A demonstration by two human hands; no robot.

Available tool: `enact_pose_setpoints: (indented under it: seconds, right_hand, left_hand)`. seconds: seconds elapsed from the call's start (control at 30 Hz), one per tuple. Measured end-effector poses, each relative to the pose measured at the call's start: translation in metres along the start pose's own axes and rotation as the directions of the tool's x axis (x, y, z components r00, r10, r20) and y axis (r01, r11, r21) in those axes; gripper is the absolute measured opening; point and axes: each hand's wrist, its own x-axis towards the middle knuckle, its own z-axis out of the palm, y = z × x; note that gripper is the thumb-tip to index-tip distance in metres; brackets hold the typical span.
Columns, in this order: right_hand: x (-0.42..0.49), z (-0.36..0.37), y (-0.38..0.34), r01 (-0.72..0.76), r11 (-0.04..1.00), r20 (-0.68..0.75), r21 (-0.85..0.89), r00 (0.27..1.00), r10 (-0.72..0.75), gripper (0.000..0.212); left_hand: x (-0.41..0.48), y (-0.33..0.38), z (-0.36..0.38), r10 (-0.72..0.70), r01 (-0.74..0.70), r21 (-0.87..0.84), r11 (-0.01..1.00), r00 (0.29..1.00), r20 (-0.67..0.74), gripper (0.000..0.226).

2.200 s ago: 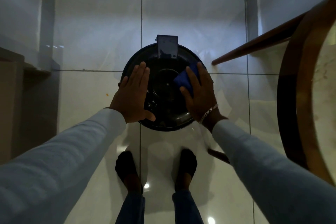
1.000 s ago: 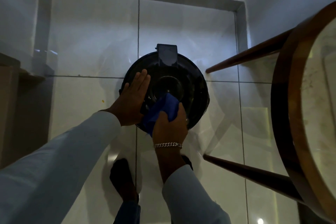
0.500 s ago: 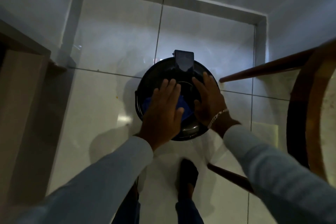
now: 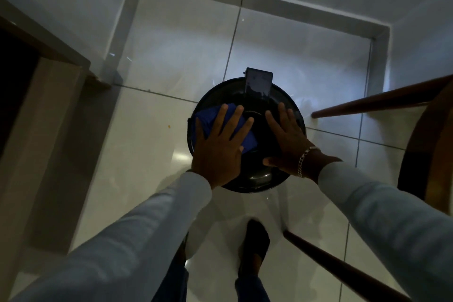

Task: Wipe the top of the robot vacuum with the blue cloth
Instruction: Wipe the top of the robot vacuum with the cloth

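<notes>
Your left hand [image 4: 218,152] lies flat, fingers [image 4: 234,121] spread, pressing the blue cloth [image 4: 208,117] onto the left part of the robot vacuum [image 4: 255,176] top. Your right hand [image 4: 289,144] rests palm-down on the right part, fingers also spread, holding nothing. The black round vacuum sits on the glossy tiled floor [image 4: 152,144], just beyond your foot [image 4: 256,243]. Wooden table [image 4: 426,144] legs stand at right.

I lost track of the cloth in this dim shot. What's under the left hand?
The blue cloth lies flat under the left hand on the robot vacuum, its edges showing past the fingers. The part beneath the palm is covered.
</notes>
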Motion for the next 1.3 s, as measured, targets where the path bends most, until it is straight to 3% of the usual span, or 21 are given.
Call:
enact_pose_setpoints:
  seconds: [0.33, 0.5, 0.7, 0.83, 1.03, 1.2, 1.3]
  right_hand:
    - [-0.001, -0.005, -0.019, -0.035, 0.993, 0.088, -0.111, 0.995, 0.045, 0.12]
    - [0.0, -0.005, -0.023, -0.048, 0.994, 0.102, -0.103, 0.993, 0.059, 0.12]
    - [0.005, -0.002, -0.03, -0.093, 0.988, 0.08, -0.123, 0.991, 0.103, 0.12]
    - [0.001, 0.0, -0.028, -0.046, 0.982, 0.08, -0.183, 0.995, 0.062, 0.121]
    - [0.008, -0.003, -0.032, -0.053, 0.99, 0.111, -0.133, 0.991, 0.068, 0.121]
    - [0.016, 0.001, -0.032, -0.097, 0.988, 0.1, -0.116, 0.989, 0.109, 0.123]
    - [0.016, 0.003, -0.029, -0.091, 0.989, 0.1, -0.118, 0.99, 0.103, 0.125]
  left_hand:
    - [-0.035, 0.006, 0.008, -0.029, 0.03, -0.05, 0.998, 0.999, 0.023, 0.062]
    - [-0.013, -0.014, 0.001, 0.023, -0.024, 0.019, 1.0, 0.999, 0.025, 0.06]
    - [0.008, -0.01, 0.002, -0.116, 0.115, -0.036, 0.993, 0.992, -0.043, 0.061]
    - [-0.019, -0.007, 0.01, -0.08, 0.079, -0.031, 0.996, 0.996, -0.037, 0.061]
    - [-0.015, -0.029, 0.004, 0.03, -0.03, -0.031, 0.999, 1.0, 0.0, 0.062]
    - [0.023, -0.036, -0.008, -0.144, 0.136, -0.143, 0.98, 0.989, -0.045, 0.061]
    - [0.013, -0.032, -0.004, -0.128, 0.121, -0.113, 0.986, 0.99, -0.057, 0.059]
